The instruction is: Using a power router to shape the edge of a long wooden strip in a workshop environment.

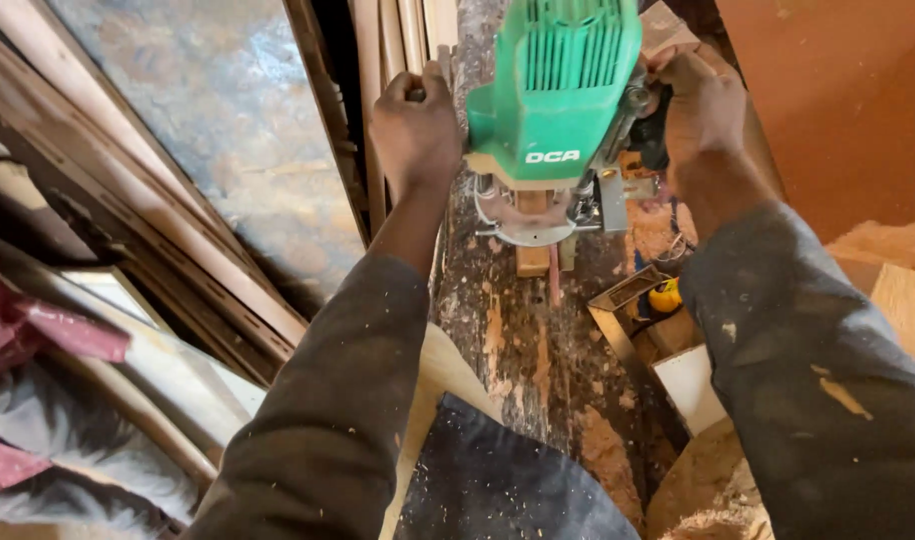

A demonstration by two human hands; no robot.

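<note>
A green electric router (553, 95) stands upright on a dark, worn wooden beam (523, 345). My left hand (415, 125) is closed around the router's left handle. Over on the other side, my right hand (700, 105) grips its right handle. The round metal base (523, 222) of the tool rests on a small pale wood piece (533, 258) lying along the beam. Both my arms wear dark, dust-flecked sleeves.
Long wooden mouldings and slats (178, 250) lean at the left. A metal square (618, 310) and a yellow object (665, 297) lie right of the beam. Sawdust (708, 490) is heaped at the lower right. A reddish-brown board (838, 100) stands at the upper right.
</note>
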